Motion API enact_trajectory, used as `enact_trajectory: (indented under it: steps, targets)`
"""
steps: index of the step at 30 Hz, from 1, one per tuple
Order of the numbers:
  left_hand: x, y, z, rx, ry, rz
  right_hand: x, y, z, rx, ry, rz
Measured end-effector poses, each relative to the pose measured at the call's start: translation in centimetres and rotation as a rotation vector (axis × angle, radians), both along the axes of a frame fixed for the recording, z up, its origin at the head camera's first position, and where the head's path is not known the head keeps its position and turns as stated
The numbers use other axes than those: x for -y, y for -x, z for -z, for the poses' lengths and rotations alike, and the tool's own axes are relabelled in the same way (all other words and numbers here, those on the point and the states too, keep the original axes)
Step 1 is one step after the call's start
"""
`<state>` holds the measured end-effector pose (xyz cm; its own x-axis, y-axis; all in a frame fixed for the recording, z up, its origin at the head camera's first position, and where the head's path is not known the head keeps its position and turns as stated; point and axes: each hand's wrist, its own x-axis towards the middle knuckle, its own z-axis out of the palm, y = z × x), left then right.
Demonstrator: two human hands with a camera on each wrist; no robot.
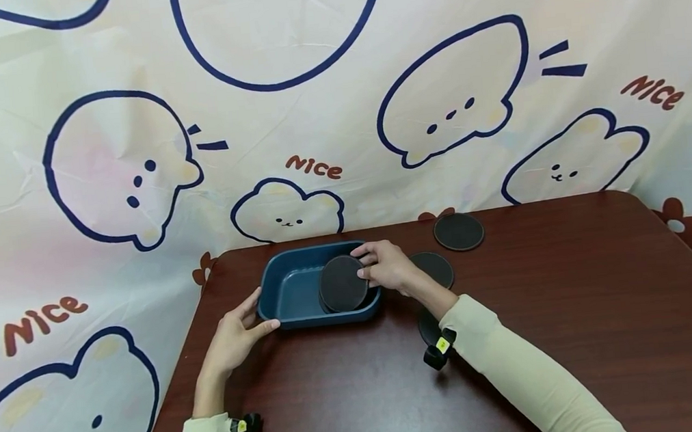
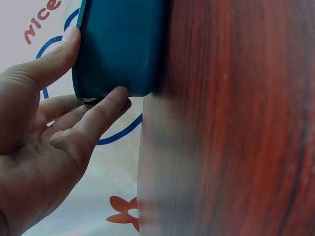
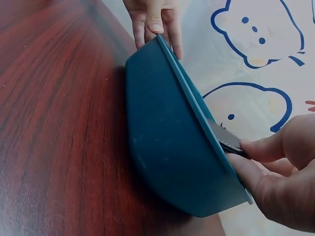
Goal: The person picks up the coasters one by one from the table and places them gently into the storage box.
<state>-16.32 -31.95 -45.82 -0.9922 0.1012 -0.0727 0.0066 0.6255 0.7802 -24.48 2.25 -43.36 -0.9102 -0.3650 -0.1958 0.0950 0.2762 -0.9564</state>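
Note:
A dark blue rectangular tub (image 1: pixel 321 320) stands at the back left of the table. My left hand (image 1: pixel 233 337) holds its left end, the thumb on the rim and the fingers against the outer wall; the left wrist view shows these fingers (image 2: pixel 106 113) near the tub's corner. At the tub's right end, my right hand (image 1: pixel 389 267) pinches a round black coaster (image 1: pixel 342 283) between thumb and fingers, tilted inside the rim. In the right wrist view only the edge of the coaster (image 3: pixel 224 136) shows. Another dark round edge appears beneath it, partly hidden.
Right of the tub lie more black coasters: one at the table's back edge (image 1: pixel 458 232), one behind the right forearm (image 1: pixel 436 268), and one mostly hidden by the right sleeve (image 1: pixel 428 327). A printed cloth (image 1: pixel 369 193) hangs behind the brown table (image 1: pixel 349 394).

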Motion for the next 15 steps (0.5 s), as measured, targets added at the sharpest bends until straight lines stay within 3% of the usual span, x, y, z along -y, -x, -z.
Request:
enact_trajectory:
  steps: [3, 8, 11, 15]
  targets:
    - [0.0, -0.1, 0.1, 0.007, 0.001, -0.005, 0.0, -0.1, -0.3, -0.055, -0.096, -0.041]
    - [0.0, -0.1, 0.2, 0.012, -0.014, -0.008, -1.1, -0.6, -1.8, -0.249, -0.3, -0.136]
    - [-0.1, -0.1, 0.1, 0.013, -0.019, -0.009, -2.5, -0.9, -2.4, -0.31, -0.306, -0.159]
    - [0.0, 0.0, 0.0, 0.011, -0.022, -0.009, -4.7, -1.1, -1.8, -0.331, -0.259, -0.13]
